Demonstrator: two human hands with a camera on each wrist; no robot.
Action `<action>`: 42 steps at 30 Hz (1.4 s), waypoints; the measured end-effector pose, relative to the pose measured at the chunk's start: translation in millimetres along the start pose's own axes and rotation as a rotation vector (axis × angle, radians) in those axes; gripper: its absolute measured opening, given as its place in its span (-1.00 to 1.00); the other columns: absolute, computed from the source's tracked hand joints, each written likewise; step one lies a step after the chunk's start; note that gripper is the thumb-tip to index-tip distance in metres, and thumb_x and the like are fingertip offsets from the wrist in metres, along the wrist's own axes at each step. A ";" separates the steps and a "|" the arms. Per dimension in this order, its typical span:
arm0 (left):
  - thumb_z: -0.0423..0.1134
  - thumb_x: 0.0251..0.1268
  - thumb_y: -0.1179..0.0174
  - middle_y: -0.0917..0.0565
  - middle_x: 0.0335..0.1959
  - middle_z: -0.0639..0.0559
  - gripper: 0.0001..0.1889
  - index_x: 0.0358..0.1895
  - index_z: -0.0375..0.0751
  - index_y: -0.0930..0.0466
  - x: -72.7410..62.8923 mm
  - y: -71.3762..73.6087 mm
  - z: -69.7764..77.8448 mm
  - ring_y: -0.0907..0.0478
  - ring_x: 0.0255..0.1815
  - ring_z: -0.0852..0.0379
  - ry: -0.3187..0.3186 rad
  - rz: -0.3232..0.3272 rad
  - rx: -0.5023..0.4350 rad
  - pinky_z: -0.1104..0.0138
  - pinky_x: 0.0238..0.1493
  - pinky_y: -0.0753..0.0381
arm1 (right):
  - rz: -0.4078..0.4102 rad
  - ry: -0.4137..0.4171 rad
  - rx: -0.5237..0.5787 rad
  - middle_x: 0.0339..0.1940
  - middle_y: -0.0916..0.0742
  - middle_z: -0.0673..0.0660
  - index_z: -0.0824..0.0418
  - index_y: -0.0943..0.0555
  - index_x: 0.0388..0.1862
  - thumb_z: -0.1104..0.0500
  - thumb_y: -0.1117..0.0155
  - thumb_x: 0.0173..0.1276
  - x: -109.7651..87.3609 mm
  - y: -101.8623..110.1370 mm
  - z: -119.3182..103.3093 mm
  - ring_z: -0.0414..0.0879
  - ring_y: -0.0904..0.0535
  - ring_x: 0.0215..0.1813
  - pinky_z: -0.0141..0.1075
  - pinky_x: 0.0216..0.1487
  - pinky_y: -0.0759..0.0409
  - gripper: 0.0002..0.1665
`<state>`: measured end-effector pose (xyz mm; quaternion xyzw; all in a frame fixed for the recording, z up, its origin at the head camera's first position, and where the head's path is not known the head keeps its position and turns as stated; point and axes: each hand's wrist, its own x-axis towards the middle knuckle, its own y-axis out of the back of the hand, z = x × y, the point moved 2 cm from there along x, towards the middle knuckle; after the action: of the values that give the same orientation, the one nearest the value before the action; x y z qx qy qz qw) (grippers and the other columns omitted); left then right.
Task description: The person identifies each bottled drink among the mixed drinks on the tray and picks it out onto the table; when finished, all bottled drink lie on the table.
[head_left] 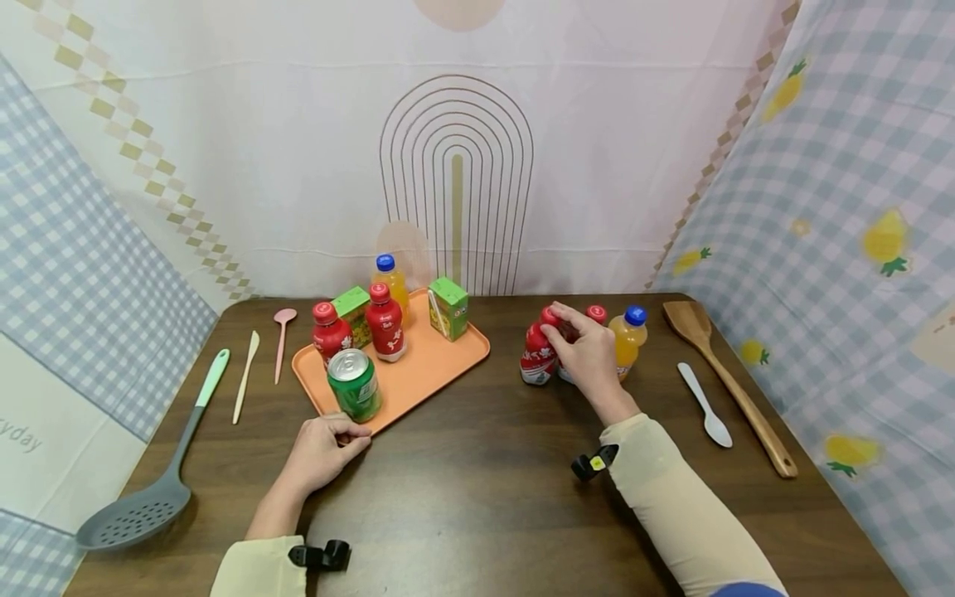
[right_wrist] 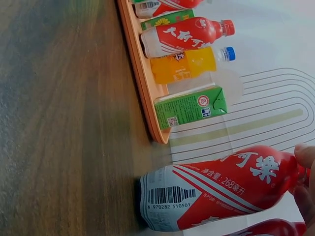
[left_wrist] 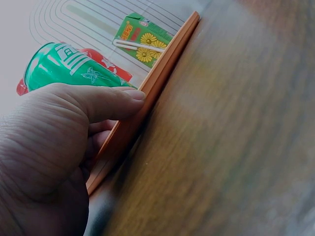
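Observation:
My left hand [head_left: 322,452] pinches the near corner of an orange tray [head_left: 425,377], thumb on its rim in the left wrist view. A green soda can [head_left: 354,385] stands on the tray right by that hand. Behind it are two red cola bottles [head_left: 386,323], an orange soda bottle [head_left: 397,286] and two green juice boxes [head_left: 449,308]. On the right, my right hand [head_left: 589,348] holds a red cola bottle [right_wrist: 221,189] by its cap and neck. The bottle tilts slightly, its base close to the table. Another red cola bottle [head_left: 596,314] is partly hidden behind the hand.
An orange soda bottle [head_left: 628,340] stands just right of my right hand. Farther right lie a white spoon [head_left: 705,406] and a wooden spatula [head_left: 727,381]. At the left lie a grey skimmer [head_left: 160,489], a cream knife [head_left: 246,377] and a pink spoon [head_left: 282,342].

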<state>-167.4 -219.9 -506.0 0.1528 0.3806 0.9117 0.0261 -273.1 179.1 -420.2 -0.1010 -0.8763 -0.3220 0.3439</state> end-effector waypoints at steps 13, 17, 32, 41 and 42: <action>-0.34 0.02 -0.45 -0.56 -0.56 0.30 -0.91 -0.43 -0.04 -0.77 0.0 0.6 -2.1 -0.48 -0.51 0.34 0.018 -0.003 -0.004 0.41 -0.45 -0.50 | 0.000 0.150 0.018 0.11 -0.68 0.04 0.14 -0.67 0.07 0.09 -0.43 0.22 24.2 -11.8 -39.0 -0.06 -0.61 0.07 -0.16 -0.05 -0.59 -0.58; -0.33 0.02 -0.45 -0.56 -0.56 0.30 -0.92 -0.43 -0.06 -0.77 -0.4 1.8 -3.5 -0.48 -0.50 0.34 0.025 -0.004 -0.003 0.41 -0.45 -0.50 | -0.044 0.225 0.082 0.07 -0.70 0.07 0.17 -0.67 0.06 0.10 -0.42 0.24 43.2 -32.9 -65.1 -0.09 -0.62 0.04 -0.19 0.08 -0.53 -0.59; -0.31 0.03 -0.45 -0.57 -0.54 0.31 -0.94 -0.43 -0.07 -0.76 2.5 0.1 -0.9 -0.48 -0.50 0.34 0.025 -0.010 -0.031 0.41 -0.44 -0.50 | -0.357 0.109 0.137 0.03 -0.71 0.01 0.10 -0.63 0.11 0.01 -0.31 0.33 95.7 -116.2 -100.1 -0.20 -0.59 0.07 -0.19 0.11 -0.51 -0.60; -0.34 0.02 -0.45 -0.56 -0.55 0.32 -0.89 -0.44 0.00 -0.76 1.2 -0.8 -2.9 -0.47 -0.51 0.34 0.040 -0.008 -0.024 0.41 -0.45 -0.50 | -0.454 0.050 0.115 0.08 -0.68 -0.04 0.05 -0.61 0.15 -0.05 -0.25 0.36 106.5 -146.2 -101.4 -0.20 -0.55 0.11 -0.25 0.14 -0.48 -0.58; -0.34 0.02 -0.45 -0.56 -0.55 0.32 -0.89 -0.44 0.00 -0.76 1.4 -1.1 -3.0 -0.48 -0.51 0.34 0.042 -0.007 -0.025 0.41 -0.45 -0.51 | -0.459 0.048 0.115 0.08 -0.68 -0.04 0.06 -0.60 0.15 -0.05 -0.25 0.36 107.5 -147.8 -101.5 -0.20 -0.55 0.12 -0.26 0.15 -0.47 -0.57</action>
<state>-169.7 -220.9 -508.3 0.1321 0.3701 0.9193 0.0234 -357.3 -4.2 -365.1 0.1281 -0.8847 -0.3437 0.2877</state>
